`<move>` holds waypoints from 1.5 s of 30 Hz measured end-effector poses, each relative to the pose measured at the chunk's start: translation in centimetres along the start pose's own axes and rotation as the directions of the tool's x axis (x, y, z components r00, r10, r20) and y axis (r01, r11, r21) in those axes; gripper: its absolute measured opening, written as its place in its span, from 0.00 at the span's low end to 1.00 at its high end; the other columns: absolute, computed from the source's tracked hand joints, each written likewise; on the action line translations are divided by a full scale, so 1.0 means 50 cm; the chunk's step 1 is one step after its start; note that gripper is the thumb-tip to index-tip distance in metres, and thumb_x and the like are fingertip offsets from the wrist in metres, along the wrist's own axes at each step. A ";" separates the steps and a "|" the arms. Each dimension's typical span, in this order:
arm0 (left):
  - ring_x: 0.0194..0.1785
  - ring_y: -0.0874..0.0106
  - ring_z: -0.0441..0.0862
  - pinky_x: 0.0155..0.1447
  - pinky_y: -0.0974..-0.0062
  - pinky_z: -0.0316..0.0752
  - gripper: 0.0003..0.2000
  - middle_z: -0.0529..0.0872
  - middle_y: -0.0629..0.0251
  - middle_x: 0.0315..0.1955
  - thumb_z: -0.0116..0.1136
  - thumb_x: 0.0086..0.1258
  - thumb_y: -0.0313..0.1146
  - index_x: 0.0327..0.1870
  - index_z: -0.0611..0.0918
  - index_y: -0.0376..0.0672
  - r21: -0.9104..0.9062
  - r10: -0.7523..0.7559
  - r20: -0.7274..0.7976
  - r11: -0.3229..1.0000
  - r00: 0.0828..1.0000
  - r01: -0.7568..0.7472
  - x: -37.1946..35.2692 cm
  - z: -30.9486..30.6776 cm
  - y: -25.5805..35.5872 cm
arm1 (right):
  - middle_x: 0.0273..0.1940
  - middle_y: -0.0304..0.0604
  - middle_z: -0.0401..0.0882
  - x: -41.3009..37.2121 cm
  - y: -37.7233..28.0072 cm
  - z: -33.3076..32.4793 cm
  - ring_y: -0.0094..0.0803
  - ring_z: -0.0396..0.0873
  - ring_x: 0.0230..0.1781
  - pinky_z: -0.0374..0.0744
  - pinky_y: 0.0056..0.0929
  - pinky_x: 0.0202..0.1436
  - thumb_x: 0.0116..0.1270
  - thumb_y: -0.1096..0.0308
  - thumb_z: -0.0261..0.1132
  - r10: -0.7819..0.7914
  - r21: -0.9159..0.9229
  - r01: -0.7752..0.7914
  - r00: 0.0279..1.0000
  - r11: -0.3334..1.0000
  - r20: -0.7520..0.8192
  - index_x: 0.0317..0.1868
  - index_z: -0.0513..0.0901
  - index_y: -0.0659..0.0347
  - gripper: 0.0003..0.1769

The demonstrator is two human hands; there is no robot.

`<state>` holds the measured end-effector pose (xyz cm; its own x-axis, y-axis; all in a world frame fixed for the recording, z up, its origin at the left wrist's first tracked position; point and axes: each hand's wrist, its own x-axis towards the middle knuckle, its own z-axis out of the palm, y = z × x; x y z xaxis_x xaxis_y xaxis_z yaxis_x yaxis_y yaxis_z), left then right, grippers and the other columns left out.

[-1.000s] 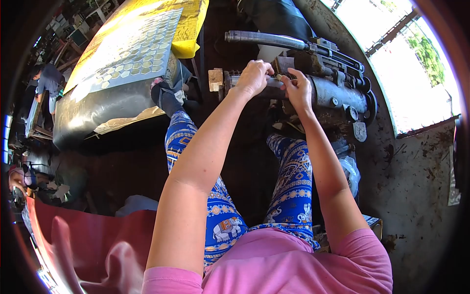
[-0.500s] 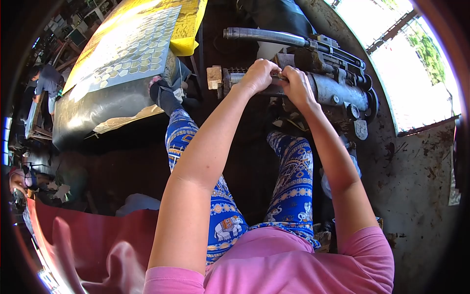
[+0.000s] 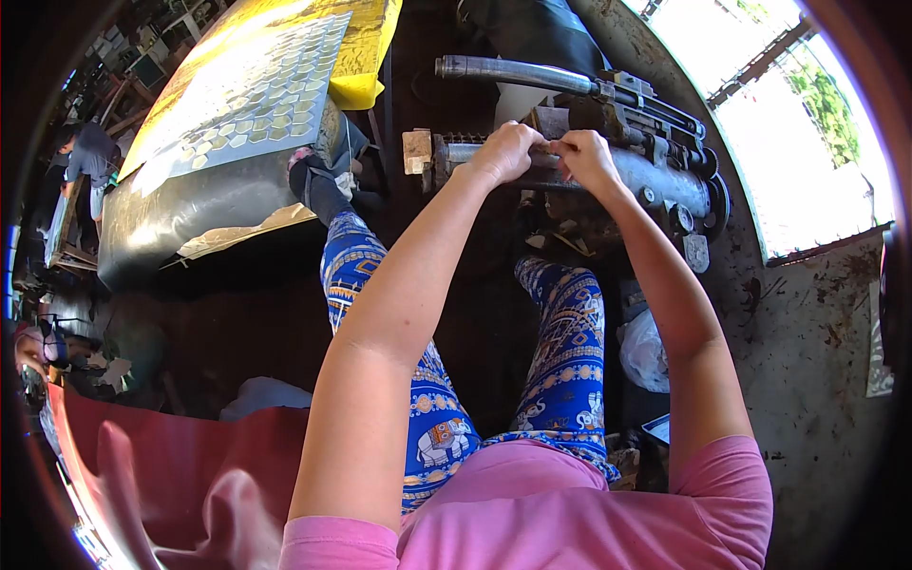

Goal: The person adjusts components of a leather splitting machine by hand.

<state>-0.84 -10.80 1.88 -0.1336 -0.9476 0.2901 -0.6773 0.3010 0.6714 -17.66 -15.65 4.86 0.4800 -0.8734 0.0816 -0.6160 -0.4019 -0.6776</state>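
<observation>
In front of me lies a worn grey metal machine point(image 3: 655, 176) with a long cylindrical body, rods and a round wheel at its right end. Above its left part, my left hand point(image 3: 505, 154) is closed, thumb and fingertips pinched together. My right hand point(image 3: 587, 159) is closed too, and its fingertips almost meet those of the left. Whatever is pinched between them is too small to make out. Beside my hands a block-like part point(image 3: 551, 121) stands on the machine, and a pale wooden block point(image 3: 417, 152) sits at its left end.
To the left, a sheet with hexagon shapes point(image 3: 271, 90) lies over yellow material point(image 3: 366, 57) and a black roll point(image 3: 180, 233). Dark red sheeting point(image 3: 190, 465) spreads at lower left. A plastic bag point(image 3: 646, 351) is by my right arm. Another person point(image 3: 90, 166) is bending at far left.
My right hand has shifted slightly up and right, its wrist turning, and my right elbow has moved outward. My left hand has barely moved. More of the plastic bag shows.
</observation>
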 end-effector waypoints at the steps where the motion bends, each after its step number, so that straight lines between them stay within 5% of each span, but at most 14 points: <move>1: 0.49 0.55 0.84 0.58 0.68 0.76 0.20 0.85 0.47 0.44 0.50 0.61 0.15 0.51 0.86 0.44 -0.006 -0.012 0.007 1.000 1.000 0.012 0.000 -0.004 0.002 | 0.26 0.58 0.82 -0.005 -0.002 0.005 0.43 0.83 0.25 0.80 0.39 0.31 0.62 0.68 0.68 -0.128 -0.144 0.117 0.990 0.983 -0.067 0.32 0.82 0.74 0.13; 3: 0.49 0.56 0.84 0.58 0.67 0.76 0.19 0.85 0.48 0.44 0.52 0.61 0.17 0.50 0.86 0.44 -0.009 -0.030 0.017 0.999 0.999 0.031 0.000 -0.006 0.004 | 0.31 0.63 0.82 -0.022 -0.016 0.019 0.54 0.84 0.33 0.79 0.45 0.39 0.62 0.68 0.68 -0.393 -0.434 0.302 0.909 0.848 -0.136 0.35 0.81 0.72 0.12; 4: 0.49 0.56 0.83 0.58 0.67 0.76 0.18 0.86 0.49 0.44 0.53 0.62 0.17 0.50 0.86 0.44 -0.010 -0.037 0.022 0.999 0.999 0.038 0.000 -0.006 0.006 | 0.38 0.66 0.81 -0.028 -0.024 0.019 0.61 0.80 0.42 0.77 0.50 0.45 0.61 0.68 0.68 -0.327 -0.451 0.242 0.938 0.859 -0.118 0.37 0.80 0.70 0.11; 10: 0.48 0.59 0.82 0.57 0.66 0.77 0.14 0.86 0.53 0.40 0.70 0.54 0.26 0.43 0.88 0.43 0.162 0.035 -0.168 0.987 0.985 -0.007 -0.010 -0.020 0.004 | 0.27 0.62 0.82 0.025 0.017 0.013 0.54 0.83 0.30 0.80 0.43 0.35 0.59 0.71 0.67 -0.368 -0.394 0.330 0.929 0.858 -0.023 0.31 0.83 0.72 0.09; 14: 0.46 0.59 0.82 0.56 0.66 0.77 0.17 0.85 0.55 0.39 0.76 0.47 0.29 0.41 0.88 0.42 0.157 -0.020 -0.165 0.987 0.986 0.046 -0.014 -0.019 -0.003 | 0.20 0.43 0.79 0.027 -0.013 -0.011 0.24 0.76 0.16 0.74 0.26 0.19 0.61 0.71 0.68 0.126 0.094 -0.132 0.990 0.987 0.070 0.31 0.85 0.72 0.09; 18: 0.46 0.59 0.82 0.55 0.66 0.78 0.16 0.85 0.55 0.39 0.77 0.46 0.29 0.39 0.89 0.43 0.151 -0.033 -0.133 0.987 0.991 0.053 -0.012 -0.020 -0.001 | 0.22 0.42 0.78 0.019 0.018 0.001 0.25 0.74 0.17 0.77 0.26 0.21 0.61 0.71 0.69 0.291 0.490 -0.282 0.955 0.825 0.059 0.33 0.84 0.72 0.09; 25: 0.45 0.60 0.83 0.54 0.67 0.78 0.13 0.85 0.56 0.38 0.76 0.48 0.29 0.37 0.90 0.43 0.100 -0.063 -0.112 0.992 0.992 0.074 -0.013 -0.025 0.001 | 0.26 0.42 0.79 -0.011 0.047 0.030 0.22 0.73 0.20 0.79 0.24 0.27 0.61 0.71 0.69 0.373 0.760 -0.242 0.928 0.603 0.000 0.37 0.84 0.70 0.10; 31: 0.42 0.61 0.85 0.53 0.67 0.79 0.09 0.84 0.55 0.36 0.72 0.54 0.30 0.36 0.90 0.43 0.067 -0.045 -0.131 0.996 0.990 0.054 -0.003 -0.012 -0.022 | 0.27 0.40 0.79 -0.028 0.036 0.036 0.22 0.74 0.21 0.80 0.25 0.30 0.63 0.70 0.68 0.392 0.809 -0.217 0.920 0.546 -0.018 0.38 0.84 0.69 0.09; 33: 0.41 0.61 0.84 0.52 0.67 0.79 0.08 0.84 0.56 0.36 0.71 0.55 0.29 0.37 0.90 0.43 0.097 -0.052 -0.113 0.993 0.992 0.063 -0.009 -0.025 -0.010 | 0.28 0.39 0.79 -0.028 0.042 0.014 0.22 0.75 0.24 0.80 0.26 0.33 0.66 0.69 0.65 0.214 0.975 -0.084 0.976 0.206 0.039 0.39 0.83 0.67 0.08; 37: 0.41 0.62 0.84 0.52 0.68 0.79 0.09 0.84 0.57 0.36 0.71 0.55 0.29 0.37 0.89 0.43 0.156 -0.004 -0.122 0.988 0.993 0.023 -0.016 -0.029 0.002 | 0.31 0.40 0.80 -0.049 0.019 -0.071 0.24 0.77 0.28 0.82 0.27 0.39 0.69 0.66 0.65 0.080 0.846 0.193 0.960 0.497 -0.267 0.40 0.84 0.69 0.11; 40: 0.43 0.62 0.83 0.54 0.67 0.78 0.09 0.84 0.57 0.36 0.69 0.56 0.28 0.38 0.89 0.44 0.141 -0.018 -0.132 0.989 0.991 0.037 -0.014 -0.020 -0.002 | 0.37 0.38 0.81 -0.065 0.015 -0.085 0.22 0.78 0.31 0.79 0.21 0.41 0.70 0.67 0.64 0.088 0.676 0.122 0.960 0.727 -0.267 0.46 0.86 0.66 0.12; 44: 0.48 0.60 0.81 0.58 0.66 0.76 0.09 0.84 0.59 0.37 0.69 0.56 0.28 0.39 0.89 0.45 0.236 0.071 -0.160 0.971 0.985 -0.032 -0.035 -0.016 0.008 | 0.33 0.38 0.81 -0.083 0.033 -0.056 0.23 0.78 0.29 0.74 0.20 0.34 0.64 0.72 0.68 -0.317 0.092 0.363 0.892 0.927 -0.322 0.47 0.88 0.59 0.11; 45: 0.49 0.60 0.80 0.58 0.65 0.75 0.09 0.84 0.59 0.37 0.68 0.56 0.28 0.40 0.89 0.45 0.239 0.076 -0.164 0.970 0.983 -0.035 -0.037 -0.016 0.009 | 0.31 0.39 0.81 -0.085 0.039 -0.041 0.23 0.78 0.29 0.74 0.22 0.33 0.62 0.73 0.70 -0.284 0.125 0.335 0.908 0.934 -0.309 0.46 0.88 0.59 0.11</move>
<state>-0.32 -8.80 2.18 -0.0639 -0.8915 0.4485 -0.8253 0.2998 0.4784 -22.17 -13.30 4.71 0.4175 -0.7638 0.4923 -0.3370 -0.6333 -0.6967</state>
